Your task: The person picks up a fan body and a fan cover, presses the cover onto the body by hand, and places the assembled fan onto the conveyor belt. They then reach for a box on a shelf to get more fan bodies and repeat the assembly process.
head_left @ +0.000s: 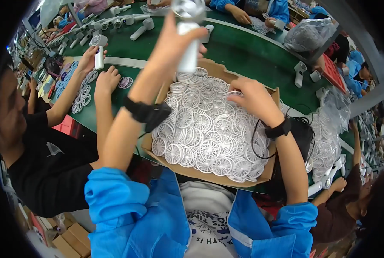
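Note:
My left hand (169, 46) is raised over the far edge of the box, its fingers wrapped round the handle of a white handheld fan (186, 53). The fan stands upright, its round head at the top edge of the view. Below lies an open cardboard box (267, 172) heaped with round white spoked fan grilles (209, 148). Over the box's right part is my right hand (255, 98), its fingertips closed on a white fan grille (234, 93), just above the heap. Both wrists wear dark bands.
A co-worker at the left holds another white fan (99, 58) beside loose rings (82, 96). More fans (142, 29) stand along the green conveyor (252, 51). Plastic bags of grilles (325, 142) lie at the right, with a black cable near my right wrist. Other people work across the belt.

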Demonstrator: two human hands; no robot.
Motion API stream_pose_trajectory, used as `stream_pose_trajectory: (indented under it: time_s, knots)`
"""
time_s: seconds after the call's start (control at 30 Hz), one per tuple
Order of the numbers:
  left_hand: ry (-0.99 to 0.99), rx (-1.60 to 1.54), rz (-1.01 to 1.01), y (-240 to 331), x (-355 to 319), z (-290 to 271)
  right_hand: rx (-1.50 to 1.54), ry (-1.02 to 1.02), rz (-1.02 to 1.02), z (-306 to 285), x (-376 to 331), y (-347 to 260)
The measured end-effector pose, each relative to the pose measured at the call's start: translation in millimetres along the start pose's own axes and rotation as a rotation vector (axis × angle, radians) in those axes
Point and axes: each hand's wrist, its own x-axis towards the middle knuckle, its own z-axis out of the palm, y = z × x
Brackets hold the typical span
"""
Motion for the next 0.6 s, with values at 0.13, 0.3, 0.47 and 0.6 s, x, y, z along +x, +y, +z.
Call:
stream_pose_trajectory:
  time_s: [0.13,0.3,0.47,0.6]
  knots:
    - [-0.026,0.018,0.175,76,-37,-35,0.2,0.061,-0.157,-45,-2,-34]
    - [0.083,-0.12,0.155,121,-140,-5,0.315,0.146,-0.211,-91,-25,-40]
    - [-0.341,-0.362,0.15,165,-258,-60,0.247,0.13,-0.348,-104,-32,-48]
    - [-0.239,-0.353,0.226,215,-337,-31,0.233,0.154,-0.453,-147,-42,-41]
